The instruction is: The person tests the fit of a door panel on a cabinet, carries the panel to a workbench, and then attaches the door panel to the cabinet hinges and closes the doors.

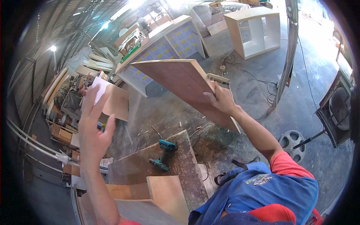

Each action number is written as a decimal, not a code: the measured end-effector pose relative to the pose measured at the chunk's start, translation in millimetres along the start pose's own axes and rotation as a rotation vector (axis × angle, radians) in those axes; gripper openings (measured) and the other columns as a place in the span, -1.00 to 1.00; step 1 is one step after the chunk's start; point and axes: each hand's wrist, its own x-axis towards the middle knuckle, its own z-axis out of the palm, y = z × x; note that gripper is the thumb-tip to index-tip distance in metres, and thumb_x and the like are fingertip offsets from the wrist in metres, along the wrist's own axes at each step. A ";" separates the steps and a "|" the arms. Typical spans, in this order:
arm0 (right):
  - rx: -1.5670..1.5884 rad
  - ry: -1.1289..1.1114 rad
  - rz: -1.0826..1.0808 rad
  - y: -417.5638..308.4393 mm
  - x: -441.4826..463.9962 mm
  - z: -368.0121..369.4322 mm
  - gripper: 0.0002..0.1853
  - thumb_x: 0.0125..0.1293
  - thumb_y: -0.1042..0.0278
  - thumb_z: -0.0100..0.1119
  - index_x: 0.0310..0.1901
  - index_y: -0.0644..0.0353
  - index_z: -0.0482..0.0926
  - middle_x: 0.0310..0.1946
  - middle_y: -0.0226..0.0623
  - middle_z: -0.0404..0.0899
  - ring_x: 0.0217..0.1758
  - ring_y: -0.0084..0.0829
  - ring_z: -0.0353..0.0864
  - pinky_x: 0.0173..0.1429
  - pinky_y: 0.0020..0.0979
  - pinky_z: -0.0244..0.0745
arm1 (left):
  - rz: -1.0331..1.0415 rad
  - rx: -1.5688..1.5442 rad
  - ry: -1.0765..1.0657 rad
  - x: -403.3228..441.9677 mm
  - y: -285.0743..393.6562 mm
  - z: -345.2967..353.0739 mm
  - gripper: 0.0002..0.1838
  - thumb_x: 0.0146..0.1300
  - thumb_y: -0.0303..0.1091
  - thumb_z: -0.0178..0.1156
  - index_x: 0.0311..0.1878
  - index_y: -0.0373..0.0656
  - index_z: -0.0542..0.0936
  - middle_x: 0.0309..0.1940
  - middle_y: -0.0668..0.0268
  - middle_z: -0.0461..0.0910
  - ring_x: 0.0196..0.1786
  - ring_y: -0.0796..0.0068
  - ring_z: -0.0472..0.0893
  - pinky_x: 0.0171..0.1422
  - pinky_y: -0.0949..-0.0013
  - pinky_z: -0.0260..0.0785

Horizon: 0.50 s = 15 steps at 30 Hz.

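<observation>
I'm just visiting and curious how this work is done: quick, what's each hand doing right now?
Left hand: open and raised, holding nothing.
Right hand: closed on the edge of a wooden panel.

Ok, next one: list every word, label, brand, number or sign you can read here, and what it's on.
None can be read with certainty.
Emblem on the blue garment: any lettering is too small and blurred.
Power drill: no legible brand.
Board in the right hand: no lettering visible on the face in view.
</observation>
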 end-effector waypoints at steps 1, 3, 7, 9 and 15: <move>0.006 0.002 0.001 5.3 3.4 -1.7 -0.57 0.29 0.22 0.21 0.09 0.23 0.35 -0.32 0.11 0.59 -0.20 0.17 0.57 -0.18 -0.01 0.48 | 0.073 -0.059 0.022 18.7 16.9 9.3 -0.38 0.07 -0.59 0.19 0.28 -0.15 0.43 0.38 0.15 0.30 0.46 0.10 0.23 0.51 0.15 0.05; 0.079 0.050 -0.029 18.4 12.1 -5.3 -0.57 0.29 0.24 0.19 0.10 0.26 0.35 -0.26 0.13 0.58 -0.15 0.16 0.57 -0.15 -0.02 0.48 | 0.145 -0.112 0.045 57.3 49.3 31.9 -0.38 0.06 -0.54 0.22 0.28 -0.16 0.43 0.35 0.13 0.34 0.43 0.09 0.27 0.50 0.14 0.07; 0.087 0.021 0.030 46.6 25.6 -12.7 -0.58 0.29 0.27 0.17 0.10 0.28 0.36 -0.20 0.11 0.59 -0.12 0.15 0.57 -0.10 -0.02 0.49 | 0.303 -0.285 0.176 129.4 102.8 104.9 -0.38 0.04 -0.35 0.31 0.24 -0.16 0.46 0.23 0.09 0.45 0.36 0.08 0.36 0.42 0.14 0.18; 0.106 0.031 0.023 56.3 31.8 -19.9 -0.57 0.27 0.30 0.18 0.11 0.27 0.36 -0.19 0.09 0.59 -0.09 0.13 0.57 -0.07 -0.04 0.49 | 0.239 -0.320 0.188 155.6 133.7 138.2 -0.42 0.03 -0.35 0.32 0.19 -0.16 0.49 0.17 0.10 0.49 0.30 0.09 0.41 0.37 0.14 0.24; 0.131 -0.058 0.111 83.2 50.7 -39.0 -0.57 0.23 0.41 0.17 0.13 0.25 0.35 -0.19 0.06 0.58 -0.10 0.08 0.58 -0.08 -0.04 0.48 | 0.119 -0.500 0.426 216.3 170.7 204.0 -0.74 0.04 -0.35 0.34 -0.18 -0.16 0.59 -0.20 0.21 0.55 -0.08 0.21 0.55 0.05 0.23 0.39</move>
